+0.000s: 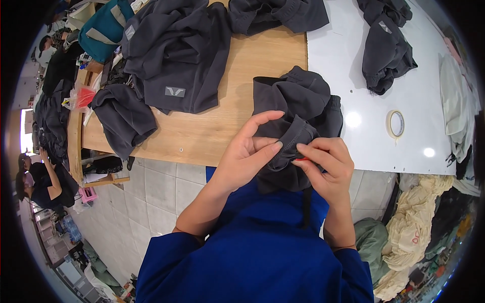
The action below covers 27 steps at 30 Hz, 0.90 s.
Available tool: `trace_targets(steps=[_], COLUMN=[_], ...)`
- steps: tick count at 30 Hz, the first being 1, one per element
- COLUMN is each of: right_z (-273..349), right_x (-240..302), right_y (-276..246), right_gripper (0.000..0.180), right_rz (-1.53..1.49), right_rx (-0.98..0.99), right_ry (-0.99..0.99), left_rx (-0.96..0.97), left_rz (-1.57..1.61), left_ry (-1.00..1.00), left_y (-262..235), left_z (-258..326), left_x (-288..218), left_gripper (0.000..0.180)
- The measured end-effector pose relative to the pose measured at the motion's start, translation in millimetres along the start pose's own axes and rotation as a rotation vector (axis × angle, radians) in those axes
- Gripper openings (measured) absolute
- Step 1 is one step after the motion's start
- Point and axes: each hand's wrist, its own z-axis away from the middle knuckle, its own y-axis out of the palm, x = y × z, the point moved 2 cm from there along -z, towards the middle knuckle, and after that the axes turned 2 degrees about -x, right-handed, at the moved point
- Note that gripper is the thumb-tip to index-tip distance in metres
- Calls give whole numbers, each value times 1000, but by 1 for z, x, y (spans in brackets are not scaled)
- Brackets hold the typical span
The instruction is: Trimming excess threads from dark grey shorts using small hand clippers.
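Observation:
A dark grey garment [298, 96] hangs over the table's front edge before me, its stitched band [297, 137] turned up towards me. My left hand [248, 154] pinches that band between thumb and fingers, with the index finger stretched out above it. At the band's right side, my right hand [328, 164] is closed with thumb and fingertips together. A small red thing [302, 159] shows between its fingers; most of it is hidden, so its kind cannot be told. A dark strap or cord [306, 207] dangles below the garment.
More dark grey garments lie on the wooden table [202, 136]: a large pile [177, 55], a smaller piece [124, 118] and one at the back [278, 15]. The white tabletop [343, 121] bears a tape roll [395, 124] and another garment [386, 50]. Cream cloth [414, 222] heaps at right. People [43, 182] sit far left.

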Motion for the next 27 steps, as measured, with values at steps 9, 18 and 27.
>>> trace_targets(steps=[9, 18, 27], right_z=[0, 0, 21], right_x=[-13, -19, -2], right_y=[17, 21, 36], right_gripper=[13, 22, 27], right_rz=[-144, -396, -486], right_rx=[52, -28, -5], right_ry=[117, 463, 538], left_rx=[-71, -14, -47], left_rz=[-150, 88, 371], left_ry=[85, -114, 13], left_y=[-3, -24, -10], left_z=[7, 16, 2], left_x=[3, 25, 30], left_gripper=[47, 20, 20])
